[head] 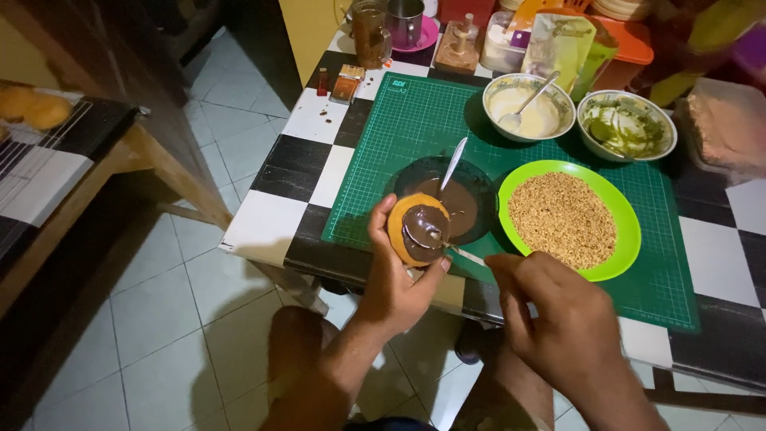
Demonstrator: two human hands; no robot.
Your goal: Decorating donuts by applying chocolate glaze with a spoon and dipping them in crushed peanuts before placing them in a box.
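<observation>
Left hand (396, 275): fingers clamped on the edge of the doughnut (417, 230), which is held level over the table edge, just before the dark bowl (471, 172), likely so drips are caught.
Right hand (558, 319): fingers pinched together on the spoon (444, 242), its tip laid on the topping.
Doughnut: round, golden, mostly covered with glossy brown chocolate.
Green plate (630, 231): crumbs kept just beyond the fingertips.

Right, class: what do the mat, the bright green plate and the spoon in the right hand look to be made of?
Mat: likely matte rubbery vinyl; printed grid, no glare.
Green plate: probably glossy plastic; uniform bright colour.
Spoon in right hand: seemingly polished metal; thin silvery handle, bowl hidden under brown spread.
</observation>
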